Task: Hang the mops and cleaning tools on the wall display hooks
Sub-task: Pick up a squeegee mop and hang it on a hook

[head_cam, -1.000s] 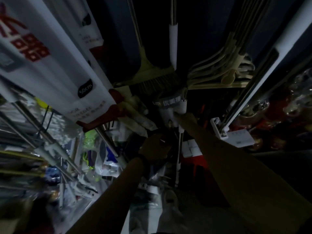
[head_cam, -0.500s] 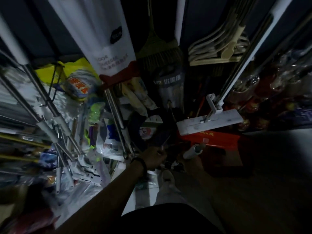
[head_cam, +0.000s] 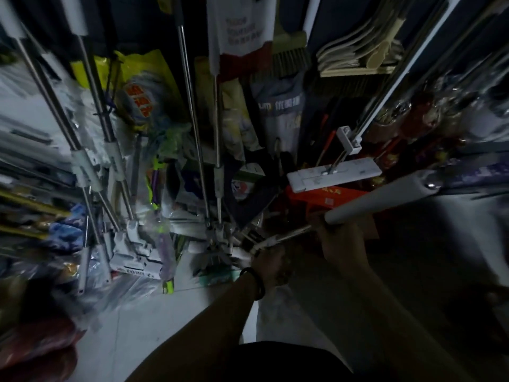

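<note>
The scene is dark and partly blurred. My right hand [head_cam: 340, 238] grips a thick white handle [head_cam: 380, 197] that runs up to the right, with a metal pole continuing past it. My left hand [head_cam: 271, 264], a black band on its wrist, is closed around the lower end of a thin metal pole [head_cam: 278, 238] near the floor. Several steel-handled mops [head_cam: 197, 119] hang in front of me, their white heads [head_cam: 132, 249] low by the floor. A flat white mop head [head_cam: 334, 177] hangs at the right on a slanted white pole.
A broom [head_cam: 290, 55] and beige plastic hangers [head_cam: 360, 55] hang at the upper right. Packaged cleaning goods, one in a yellow bag [head_cam: 140, 86], crowd the wall on the left. A red box [head_cam: 330, 201] sits under the flat mop head. Pale tiled floor [head_cam: 143, 326] lies below.
The view has tipped further down toward the floor. My right hand now holds a thick white handle that points up to the right; my left hand stays low on the thin pole.
</note>
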Available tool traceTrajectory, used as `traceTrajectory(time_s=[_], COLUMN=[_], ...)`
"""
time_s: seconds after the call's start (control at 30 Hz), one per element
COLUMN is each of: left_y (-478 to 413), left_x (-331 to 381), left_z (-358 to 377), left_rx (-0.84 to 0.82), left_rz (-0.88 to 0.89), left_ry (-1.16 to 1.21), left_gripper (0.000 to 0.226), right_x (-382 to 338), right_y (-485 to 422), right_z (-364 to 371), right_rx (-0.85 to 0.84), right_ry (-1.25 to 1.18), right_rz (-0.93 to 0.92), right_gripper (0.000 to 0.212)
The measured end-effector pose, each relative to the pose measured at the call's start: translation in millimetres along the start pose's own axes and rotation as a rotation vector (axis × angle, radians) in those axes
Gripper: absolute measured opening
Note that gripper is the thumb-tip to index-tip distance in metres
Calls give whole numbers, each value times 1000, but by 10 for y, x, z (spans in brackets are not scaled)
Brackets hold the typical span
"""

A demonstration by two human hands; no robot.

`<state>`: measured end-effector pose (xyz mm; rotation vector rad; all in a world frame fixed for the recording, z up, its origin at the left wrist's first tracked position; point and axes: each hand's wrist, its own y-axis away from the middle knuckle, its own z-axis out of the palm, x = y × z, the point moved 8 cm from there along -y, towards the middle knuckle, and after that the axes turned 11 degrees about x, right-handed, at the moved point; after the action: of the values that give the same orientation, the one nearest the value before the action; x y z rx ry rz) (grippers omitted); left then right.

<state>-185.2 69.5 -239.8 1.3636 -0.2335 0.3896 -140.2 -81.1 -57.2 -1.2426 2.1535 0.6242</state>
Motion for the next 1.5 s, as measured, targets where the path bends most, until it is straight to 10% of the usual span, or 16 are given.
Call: traceTrajectory(time_s=[0.1,0.23,0.5,0.7,0.87,1.13,1.5], left_y=[34,-120,1,73,297,393,297], left_x=[-157,-215,-126,-120,-112,-99,680], left_z=[107,114,337,671,872,485,-906], left_rx=[-24,-13,-108,-155,-163,-321,196], left_rz=[-48,-106,-176,-161,-161,-65,232], left_ry=[212,373,647,490,324,304,645], left_gripper=[45,68,24,19,39,37,40], right_x=[-56,-275,-377,-68,-167,282,250], right_y=[150,285,435,590,422,29,-25], right_z=[-44,-574,-1039,-662,-62,206,45], right_rx=[-190,36,7,-478,-328,-374,-423], right_ry=[75,-13,-184,354,665,882,616], right_rz=[166,-43,38,-70,-540,-367,-265], right_gripper=[12,17,12,17,33,56,30])
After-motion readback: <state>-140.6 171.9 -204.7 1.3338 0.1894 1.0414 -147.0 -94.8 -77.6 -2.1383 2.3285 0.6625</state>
